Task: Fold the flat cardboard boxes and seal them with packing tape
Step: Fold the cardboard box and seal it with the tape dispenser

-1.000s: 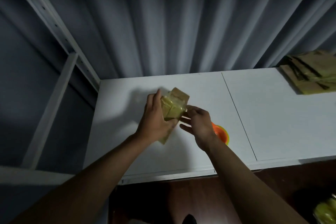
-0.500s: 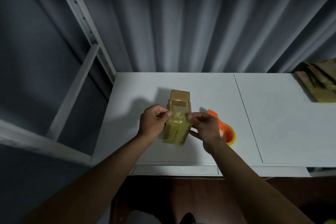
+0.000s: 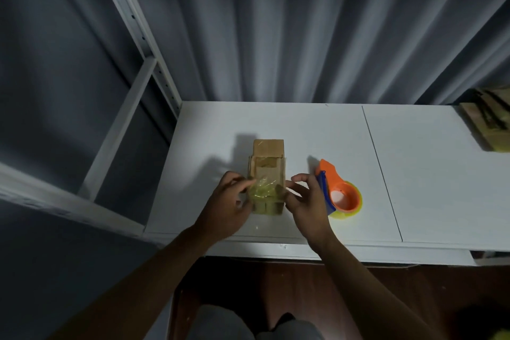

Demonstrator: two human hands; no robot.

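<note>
A small brown cardboard box [image 3: 267,171] lies on the white table [image 3: 303,130], with its far flap open and yellowish clear tape across its near part. My left hand [image 3: 229,204] grips the box's left side, fingers curled over the crumpled tape. On the box's right edge my right hand [image 3: 305,200] pinches with thumb and fingers. An orange and blue tape dispenser [image 3: 338,192] holding a yellow roll lies just right of my right hand.
A stack of flat cardboard boxes [image 3: 489,124] lies at the table's far right. A grey curtain hangs behind the table. White metal shelf posts [image 3: 138,36] stand at the left. The table's front edge runs just under my wrists.
The box has been turned and set down flat on the table, and both hands now hold its sides. My view has shifted, so the dispenser shows fully.
</note>
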